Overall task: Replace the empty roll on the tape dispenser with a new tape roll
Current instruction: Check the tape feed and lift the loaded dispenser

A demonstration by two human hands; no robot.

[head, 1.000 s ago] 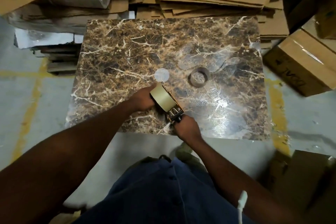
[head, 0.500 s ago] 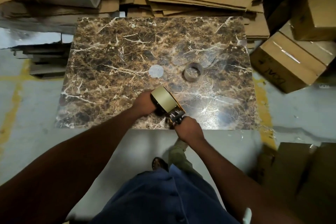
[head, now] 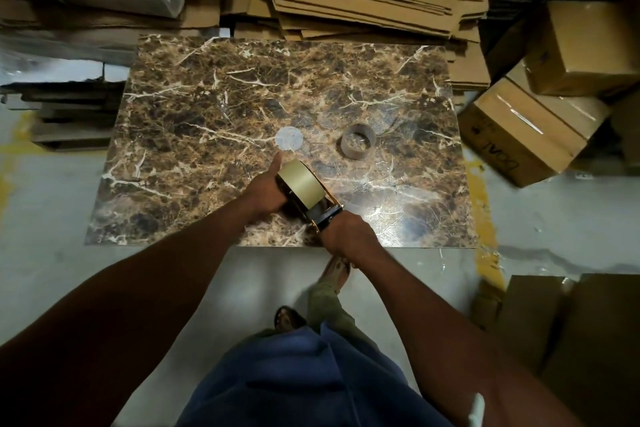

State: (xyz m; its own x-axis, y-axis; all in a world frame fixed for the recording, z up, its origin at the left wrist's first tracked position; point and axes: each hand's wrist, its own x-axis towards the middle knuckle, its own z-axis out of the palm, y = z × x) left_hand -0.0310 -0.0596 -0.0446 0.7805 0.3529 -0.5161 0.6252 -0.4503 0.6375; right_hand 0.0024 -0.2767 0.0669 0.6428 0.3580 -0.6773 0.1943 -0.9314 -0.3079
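Little changed over the last second: tan new tape roll (head: 300,185) still seated on the yellow-and-black tape dispenser (head: 320,213), near the front edge of the brown marbled surface (head: 214,104). Left hand (head: 265,192) wrapped on the roll, right hand (head: 346,236) clenched on the handle. Empty cardboard roll core (head: 358,141) lying apart, so swap likely near done.

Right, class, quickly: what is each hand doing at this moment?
Left hand: closed on the new tape roll in the dispenser.
Right hand: closed around the dispenser's handle.
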